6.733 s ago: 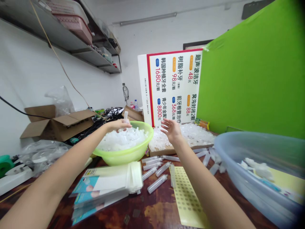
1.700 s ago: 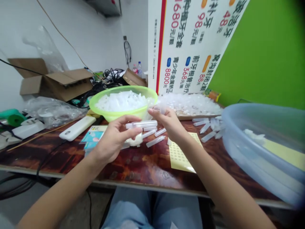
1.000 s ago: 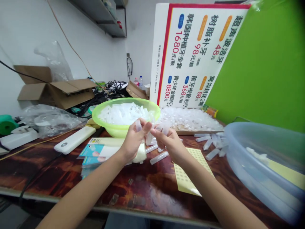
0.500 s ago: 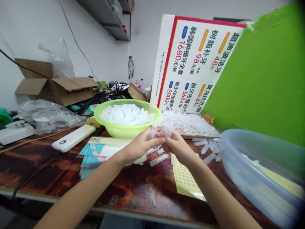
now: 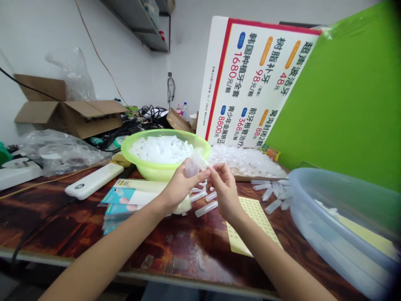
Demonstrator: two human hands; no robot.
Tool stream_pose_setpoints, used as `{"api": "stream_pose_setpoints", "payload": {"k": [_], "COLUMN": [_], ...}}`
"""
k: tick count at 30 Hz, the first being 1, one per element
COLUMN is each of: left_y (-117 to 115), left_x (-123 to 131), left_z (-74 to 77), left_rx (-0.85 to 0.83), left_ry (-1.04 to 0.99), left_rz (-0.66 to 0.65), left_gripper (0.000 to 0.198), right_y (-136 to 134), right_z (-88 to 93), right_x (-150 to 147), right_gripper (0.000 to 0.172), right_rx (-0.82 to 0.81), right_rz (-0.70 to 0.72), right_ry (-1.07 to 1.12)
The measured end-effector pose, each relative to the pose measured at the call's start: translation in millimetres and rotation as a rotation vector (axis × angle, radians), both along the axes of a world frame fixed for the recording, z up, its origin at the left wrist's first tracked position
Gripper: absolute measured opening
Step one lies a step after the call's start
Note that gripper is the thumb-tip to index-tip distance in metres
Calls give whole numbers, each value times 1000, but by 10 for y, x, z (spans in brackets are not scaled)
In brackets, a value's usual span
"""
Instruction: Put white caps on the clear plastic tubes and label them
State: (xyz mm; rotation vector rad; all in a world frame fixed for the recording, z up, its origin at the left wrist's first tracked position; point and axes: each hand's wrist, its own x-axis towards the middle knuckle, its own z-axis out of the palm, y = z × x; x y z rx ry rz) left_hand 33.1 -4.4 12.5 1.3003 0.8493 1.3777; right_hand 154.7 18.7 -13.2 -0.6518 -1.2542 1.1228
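L hand (image 5: 179, 185) grips clear plastic tube (image 5: 193, 164), tilted; R hand (image 5: 222, 187) pinched just beside it, any item unclear. Tip: steady tube, fine work w/ fingertips, above desk (image 5: 175, 251)

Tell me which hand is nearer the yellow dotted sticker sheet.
Right: the right hand is just beyond the yellow dotted sticker sheet; the left hand is farther left.
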Motion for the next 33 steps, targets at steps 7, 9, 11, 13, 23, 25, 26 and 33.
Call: {"api": "stream_pose_setpoints", "payload": {"k": [7, 9, 11, 13, 23, 25, 26, 33], "left_y": [-12, -5, -1, -5, -171, -172, -168, -158], "left_x": [85, 100, 113, 124, 36, 21, 21, 36], "left_z": [-45, -61, -66, -55, 7, 3, 3, 11], "left_rx": [-89, -96, -91, -86, -205, -267, -283, -217], "left_ry": [-254, -327, -373, -401, -332, -261, -226, -98], "left_rz": [-78, -139, -148, -115, -239, -217, -193, -162], "left_gripper": [33, 31, 28, 26, 37, 38, 36, 25], "right_y": [-36, -22, -9, -5, -95, -65, -46, -38], "right_z": [5, 43, 85, 120, 179, 160, 153, 126], "right_x": [8, 50, 96, 136, 216, 217, 219, 204], "right_gripper": [24, 25, 22, 17, 72, 71, 72, 64], "right_rx": [155, 271, 416, 527, 1119, 1167, 1162, 1184], "right_rz": [-53, -150, -269, -346, -222, -267, -284, -221], "right_ry": [-157, -331, -519, -619, -994, -1092, -1109, -1033]}}
